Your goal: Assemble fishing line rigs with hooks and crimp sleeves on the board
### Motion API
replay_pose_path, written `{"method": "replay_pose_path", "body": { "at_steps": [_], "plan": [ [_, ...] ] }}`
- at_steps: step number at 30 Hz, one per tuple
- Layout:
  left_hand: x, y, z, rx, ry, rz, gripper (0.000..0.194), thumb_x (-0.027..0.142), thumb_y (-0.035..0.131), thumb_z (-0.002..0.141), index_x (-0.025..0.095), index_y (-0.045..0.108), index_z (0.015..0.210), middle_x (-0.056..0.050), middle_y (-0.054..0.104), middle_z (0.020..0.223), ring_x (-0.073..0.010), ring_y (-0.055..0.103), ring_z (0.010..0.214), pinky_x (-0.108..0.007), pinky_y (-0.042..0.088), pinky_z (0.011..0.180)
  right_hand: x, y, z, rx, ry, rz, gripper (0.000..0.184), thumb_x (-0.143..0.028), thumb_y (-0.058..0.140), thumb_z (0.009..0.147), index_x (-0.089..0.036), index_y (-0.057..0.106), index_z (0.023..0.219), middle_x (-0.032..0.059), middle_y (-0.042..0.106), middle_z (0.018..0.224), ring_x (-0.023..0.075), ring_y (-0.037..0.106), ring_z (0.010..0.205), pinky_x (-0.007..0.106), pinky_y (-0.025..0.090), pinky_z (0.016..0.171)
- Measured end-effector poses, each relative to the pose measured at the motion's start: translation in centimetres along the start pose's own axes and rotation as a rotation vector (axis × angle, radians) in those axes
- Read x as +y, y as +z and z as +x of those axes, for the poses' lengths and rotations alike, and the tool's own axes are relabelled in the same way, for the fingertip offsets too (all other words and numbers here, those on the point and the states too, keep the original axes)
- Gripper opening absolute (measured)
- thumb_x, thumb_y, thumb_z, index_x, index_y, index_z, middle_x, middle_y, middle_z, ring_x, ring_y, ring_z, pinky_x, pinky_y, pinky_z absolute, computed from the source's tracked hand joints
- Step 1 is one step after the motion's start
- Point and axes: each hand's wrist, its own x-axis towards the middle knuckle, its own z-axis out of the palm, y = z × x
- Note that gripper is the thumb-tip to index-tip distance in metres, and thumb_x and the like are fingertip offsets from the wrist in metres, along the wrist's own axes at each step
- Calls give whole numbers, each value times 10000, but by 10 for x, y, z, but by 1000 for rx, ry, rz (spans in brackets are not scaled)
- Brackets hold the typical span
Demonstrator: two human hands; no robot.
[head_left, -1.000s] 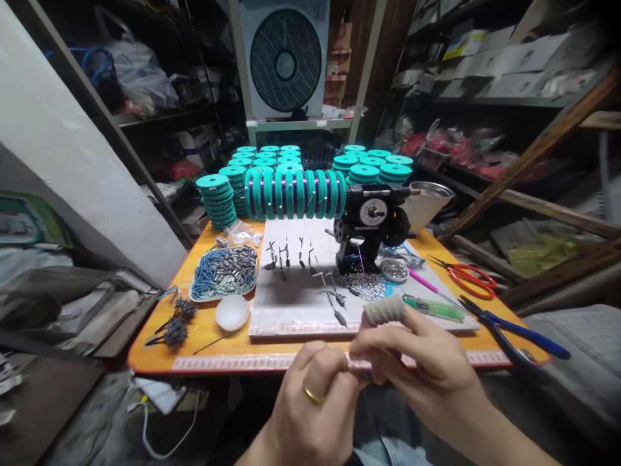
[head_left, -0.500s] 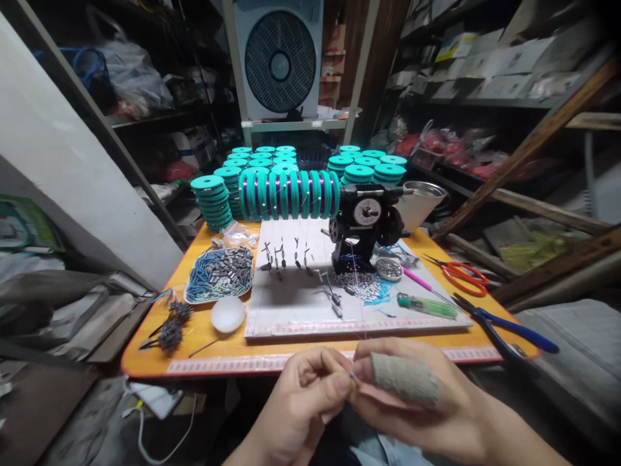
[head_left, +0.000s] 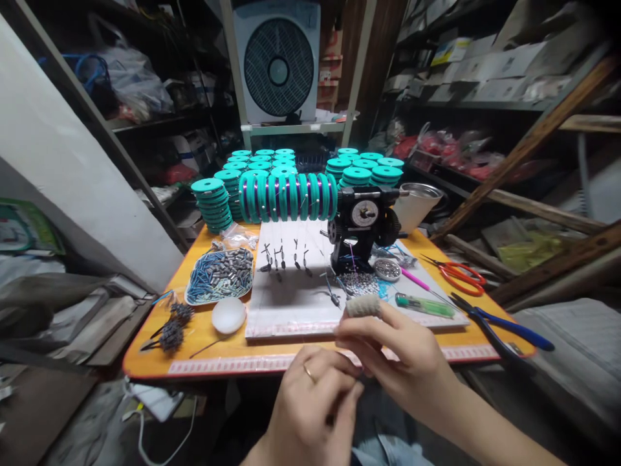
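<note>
My left hand [head_left: 315, 401], with a ring on one finger, is closed in a pinch in front of the table's near edge. Just above and right of it, my right hand [head_left: 398, 346] pinches too, one finger wrapped in a greyish cover [head_left: 363, 306]. The fingertips of both hands nearly meet; the stretch of thin fishing line between them is too fine to make out. A purple line [head_left: 353, 257] runs down from the black winding machine [head_left: 363, 217] toward the hands. That machine carries a row of teal foam spools [head_left: 288, 196]. Weighted dark rigs [head_left: 297, 255] hang below the spools.
Beyond the hands lies a white board [head_left: 291, 310] with small metal beads [head_left: 359, 285]. To the right are a green cutter [head_left: 424, 304], orange scissors [head_left: 460, 277] and blue pliers [head_left: 504, 327]. A parts tray [head_left: 220, 275], white dish [head_left: 229, 316] and spiky dark clump [head_left: 171, 333] sit left.
My right hand has moved up and forward, over the board's near edge, its wrapped finger now raised. My left hand has turned so its back and ring show; a small blue bit between the fingertips is now hidden.
</note>
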Motion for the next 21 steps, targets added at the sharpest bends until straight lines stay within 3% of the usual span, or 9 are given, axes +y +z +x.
{"method": "replay_pose_path", "body": {
  "at_steps": [3,5,8,11,14,18,20,21],
  "plan": [
    [2,-4,-1,-10,-608,-558,185,202,669,869,167,600,702,-61,648,844,-170,607,800,-263,459,708,-6,-9,-5,-72,-116,48,279,-16,494,842,-194,568,1043,49,635,916,133,642,770,222,551,669],
    [2,-5,-1,-5,-833,-903,234,304,732,841,154,631,692,-49,627,807,-158,570,786,-256,436,723,-12,-13,-6,-182,-121,69,225,-15,514,797,-200,566,913,7,631,800,115,633,678,194,544,624],
    [3,-2,0,32,-952,-1235,248,299,787,793,130,649,676,-34,598,760,-115,515,706,-222,392,671,-16,-13,-8,-186,-72,1,132,-64,590,788,-191,587,826,-17,629,700,89,587,528,180,495,503],
    [4,-1,2,22,-954,-1283,258,295,783,796,122,642,666,-31,580,756,-107,506,700,-207,385,660,-15,-12,-12,-136,-163,-91,62,-142,635,816,-193,646,850,30,697,846,130,644,609,245,524,561],
    [4,0,2,11,-779,-849,248,259,720,849,140,620,656,-40,562,821,-136,550,777,-226,434,708,-12,-10,-15,-162,-35,-3,55,-164,673,849,-192,643,812,-14,642,725,110,608,582,220,508,545],
    [-2,4,-2,117,-65,44,151,-4,585,841,127,660,832,-63,533,881,-151,588,797,-243,493,714,-7,-3,-10,-30,45,77,135,-119,564,939,-199,671,923,33,601,938,110,649,784,191,537,678],
    [-5,6,-2,108,258,256,193,-60,546,808,73,656,895,-105,593,866,-171,588,742,-286,510,677,-3,2,-6,-16,50,45,174,-100,544,945,-208,681,938,54,581,1020,118,650,856,201,534,725],
    [-6,7,-2,81,345,282,197,-69,539,797,56,654,896,-125,633,859,-181,592,727,-307,513,669,-1,3,-5,-16,52,29,165,-96,556,939,-206,679,931,52,584,999,117,649,850,199,529,722]
  ]
}}
